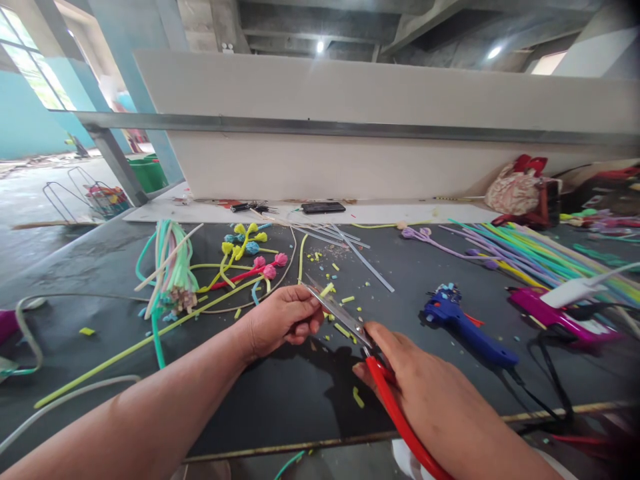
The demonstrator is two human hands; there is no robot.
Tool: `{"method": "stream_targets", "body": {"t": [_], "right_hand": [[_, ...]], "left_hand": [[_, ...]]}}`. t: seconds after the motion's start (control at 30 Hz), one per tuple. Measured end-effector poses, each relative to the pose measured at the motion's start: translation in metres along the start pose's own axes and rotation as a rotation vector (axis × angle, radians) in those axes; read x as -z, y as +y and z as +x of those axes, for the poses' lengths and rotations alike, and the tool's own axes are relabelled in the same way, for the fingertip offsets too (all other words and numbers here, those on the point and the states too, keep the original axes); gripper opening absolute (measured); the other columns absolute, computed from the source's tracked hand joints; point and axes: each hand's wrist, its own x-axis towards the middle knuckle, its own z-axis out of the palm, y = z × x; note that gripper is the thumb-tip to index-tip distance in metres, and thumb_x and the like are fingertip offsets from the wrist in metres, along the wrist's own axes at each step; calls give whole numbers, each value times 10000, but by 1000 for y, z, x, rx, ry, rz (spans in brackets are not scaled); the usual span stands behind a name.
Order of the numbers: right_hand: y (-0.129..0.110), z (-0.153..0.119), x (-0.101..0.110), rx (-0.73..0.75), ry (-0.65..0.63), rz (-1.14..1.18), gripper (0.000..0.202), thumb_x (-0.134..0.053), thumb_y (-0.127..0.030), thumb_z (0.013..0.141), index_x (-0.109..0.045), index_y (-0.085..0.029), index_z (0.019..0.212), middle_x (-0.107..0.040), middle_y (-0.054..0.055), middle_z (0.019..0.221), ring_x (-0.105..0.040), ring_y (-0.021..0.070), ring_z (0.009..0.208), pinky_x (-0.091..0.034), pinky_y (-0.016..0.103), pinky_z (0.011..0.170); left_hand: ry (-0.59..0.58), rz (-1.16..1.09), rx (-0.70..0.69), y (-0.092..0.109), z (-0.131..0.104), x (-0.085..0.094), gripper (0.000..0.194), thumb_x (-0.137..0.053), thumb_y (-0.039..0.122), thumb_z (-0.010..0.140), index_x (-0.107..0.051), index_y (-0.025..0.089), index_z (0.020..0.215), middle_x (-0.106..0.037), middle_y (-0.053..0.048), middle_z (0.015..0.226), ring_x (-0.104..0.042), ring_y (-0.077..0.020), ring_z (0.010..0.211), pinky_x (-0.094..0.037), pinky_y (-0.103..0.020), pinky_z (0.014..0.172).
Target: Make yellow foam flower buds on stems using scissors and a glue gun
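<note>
Two bare hands in view: I've got the right hand (pixel 413 373) at 4 o'clock gripping red-handled scissors (pixel 379 379), fingers wrapped round the grips; left hand (pixel 285 317), 9 o'clock of the blades, has fingers pinched narrow right by the tips, contents hidden, can't tell if anything's between them. Scissors sit mid-frame, above the near part of the dark tabletop (pixel 240 413). Long axis slants: tips point to about 10-11, handles to about 5. Blades look near together, exact gap unclear. Short yellow piece (pixel 327 290) just beyond the blade, own axis toward 1-2; held or lying, can't tell. Progress, my read: cutting is partway. Done: yellow scraps (pixel 342 329) scattered from 12 round to 6, plus knobby pink heads (pixel 270 271) on stems at 10. Left, seemingly: long yellow stem (pixel 110 361) near 9, uncut, and full-length stem bundle (pixel 530 257) between 2 and 3. Can't judge how much. Blue glue gun (pixel 467 330) lies at 3, not in hand.
</note>
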Motion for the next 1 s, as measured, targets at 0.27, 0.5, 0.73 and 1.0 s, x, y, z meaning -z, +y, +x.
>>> {"method": "stream_targets", "body": {"t": [0.27,0.5,0.73,1.0], "right_hand": [[-2,1,-1,0,33,-42,145,-494,-282,847,-516,-250,987,-672,31,808,-641,193,578,-333,267,463],[-6,1,-1,-45,-25,35,45,-483,-249,844,-507,-255,881,-670,9,744,-631,183,580,-338,261,480],[-6,1,-2,-80,-38,202,25,-486,-265,833,-508,-258,824,-683,-11,664,-619,153,537,-350,235,448],[-6,1,-4,-171,-120,358,97,-427,-293,857,-520,-276,835,-705,-40,627,-601,127,456,-307,205,363]], "left_hand": [[18,20,-2,-1,0,-1,204,-604,326,767,-547,138,710,-493,25,545,-299,-12,390,-206,-119,344],[23,21,25,-1,1,-1,192,-601,329,767,-562,143,739,-489,29,544,-285,-10,387,-188,-120,344],[2,16,48,-1,1,-1,200,-594,338,779,-562,141,764,-485,29,549,-277,-9,382,-176,-123,338],[2,27,104,1,0,-2,213,-593,351,778,-561,141,779,-474,37,540,-260,-4,370,-163,-117,329]]}}
